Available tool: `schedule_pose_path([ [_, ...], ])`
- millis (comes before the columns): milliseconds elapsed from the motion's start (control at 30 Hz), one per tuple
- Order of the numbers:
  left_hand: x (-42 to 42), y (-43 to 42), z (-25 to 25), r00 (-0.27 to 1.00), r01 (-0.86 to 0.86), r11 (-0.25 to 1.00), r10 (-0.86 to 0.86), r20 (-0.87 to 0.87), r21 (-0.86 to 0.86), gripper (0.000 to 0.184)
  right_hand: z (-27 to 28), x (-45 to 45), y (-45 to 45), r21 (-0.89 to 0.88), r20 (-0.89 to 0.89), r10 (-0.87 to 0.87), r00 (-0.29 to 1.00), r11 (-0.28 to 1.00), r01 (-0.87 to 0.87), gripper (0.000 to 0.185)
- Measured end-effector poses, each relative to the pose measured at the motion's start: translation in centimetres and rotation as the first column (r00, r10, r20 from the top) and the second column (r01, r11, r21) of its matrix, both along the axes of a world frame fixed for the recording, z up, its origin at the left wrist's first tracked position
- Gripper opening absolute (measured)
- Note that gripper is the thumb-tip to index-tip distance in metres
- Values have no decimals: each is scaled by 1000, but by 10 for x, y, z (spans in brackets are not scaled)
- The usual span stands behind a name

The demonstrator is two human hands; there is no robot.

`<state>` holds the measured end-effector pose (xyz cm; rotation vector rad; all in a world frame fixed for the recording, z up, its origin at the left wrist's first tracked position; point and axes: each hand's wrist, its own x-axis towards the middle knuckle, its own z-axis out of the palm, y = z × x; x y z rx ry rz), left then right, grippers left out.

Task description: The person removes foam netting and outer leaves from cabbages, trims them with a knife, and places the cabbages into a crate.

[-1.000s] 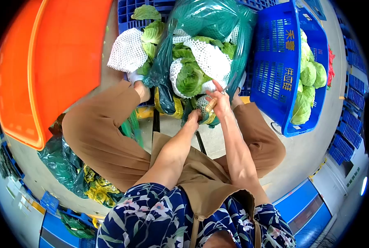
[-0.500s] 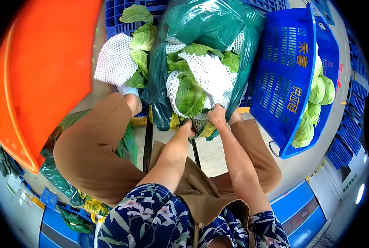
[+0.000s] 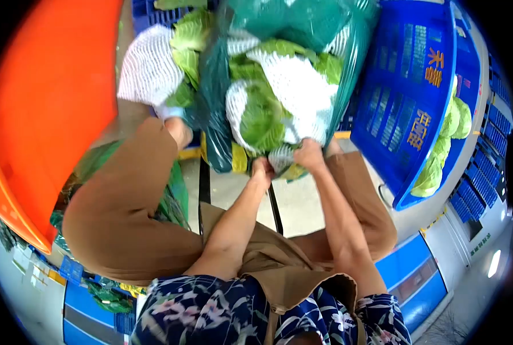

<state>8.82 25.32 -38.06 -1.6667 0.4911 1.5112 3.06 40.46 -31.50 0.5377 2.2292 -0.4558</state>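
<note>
A large green plastic bag [image 3: 215, 86] lies in front of me, its mouth spread around cabbages in white foam netting. One leafy cabbage [image 3: 262, 118] shows bare leaves through its net. My right hand [image 3: 309, 154] is closed on the lower edge of a white foam net [image 3: 297, 86] at the bag's near side. At the near rim, my left hand [image 3: 262, 168] has curled fingers partly hidden under the netted bundle; what they grip is unclear. Between both hands a small patch of netting [image 3: 280, 156] is visible.
A blue basket [image 3: 391, 98] with cabbages [image 3: 453, 118] leans at right. At left stands a big orange tub [image 3: 49, 86]. Loose cabbage leaves [image 3: 190, 34] and another white net [image 3: 150, 66] lie left of the bag. Blue pallets [image 3: 145, 14] are behind.
The view has shifted slightly, so the bag and basket appear higher. My left hand has turned a little and sits closer to my right hand. The right hand keeps its hold on the net.
</note>
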Motion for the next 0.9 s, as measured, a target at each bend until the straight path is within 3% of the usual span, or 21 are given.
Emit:
schedule_pose_path([
  [33, -6, -3, 3, 994, 79, 997, -79, -81, -10, 33, 5, 7, 9, -64, -76, -142, 987, 988, 137, 26],
  [67, -12, -6, 7, 975, 156, 987, -159, -158, -31, 36, 23, -2, 12, -52, -42, -134, 990, 990, 132, 31],
  [100, -39, -10, 18, 916, 315, 949, -308, -257, -12, 39, 51, -19, 8, -96, 126, -276, 953, 953, 289, 38],
  [133, -60, -12, 30, 823, 464, 886, -434, -366, -6, 44, 48, -10, 13, -163, -21, -262, 965, 953, 255, 43],
  [200, -73, -8, 24, 798, 427, 904, -391, -459, -29, 45, 51, -26, 12, -186, -72, -431, 900, 892, 412, 40],
  [233, -81, -7, 27, 836, 331, 942, -317, -448, -49, 32, 52, -35, 14, -192, 81, -615, 785, 763, 618, 40],
  [300, -61, -4, 2, 946, 115, 993, -122, -301, -41, 22, 34, -36, 21, -222, 60, -675, 735, 709, 669, 35],
  [333, -62, 1, -9, 972, -5, 999, -6, -236, -46, 17, 20, -33, 21, -173, -68, -606, 793, 790, 588, 33],
  [367, -66, 4, -3, 971, 32, 996, -51, -236, -84, 6, 6, -32, 21, -108, -194, -520, 832, 854, 508, 32],
  [400, -57, 7, -18, 917, 231, 964, -261, -300, -132, 19, -6, -27, 22, -25, -308, -420, 854, 900, 434, 30],
  [467, -62, 21, -14, 552, 524, 648, -752, -359, -552, 45, -17, -29, 27, -38, -362, -438, 823, 889, 457, 27],
  [500, -68, 8, -17, 386, 638, 600, -792, -473, -483, 69, -10, -34, 25, -78, -343, -480, 807, 871, 485, 26],
  [600, -52, -3, -28, 167, 807, 352, -906, -389, -474, 80, -15, -32, 27, -152, -279, -563, 778, 826, 543, 23],
  [633, -49, -7, -18, 323, 905, 390, -889, -324, -168, 93, -15, -29, 26, -212, -258, -609, 750, 793, 571, 22],
  [667, -42, -4, -9, 449, 888, 460, -854, -262, 21, 102, -16, -27, 26, -269, -233, -649, 724, 759, 593, 22],
  [700, -23, -2, -19, 667, 744, 631, -693, -274, 218, 99, -28, -20, 31, -211, -118, -654, 747, 752, 625, 20],
  [733, -6, -1, -36, 838, 546, 734, -491, -240, 405, 96, -9, -28, 14, -261, -112, -697, 709, 709, 656, 21],
  [800, 20, 10, -53, 923, 297, 877, -162, -349, 377, 87, -27, -11, 7, -169, -142, -564, 813, 824, 542, 20],
  [833, -6, 6, -13, 938, 263, 920, -174, -299, 290, 72, -16, -12, 2, -159, -190, -500, 845, 865, 476, 21],
  [900, -20, 2, 11, 946, 171, 939, -73, -314, 297, 68, 33, -18, -20, -128, -273, -369, 888, 929, 347, 22],
])
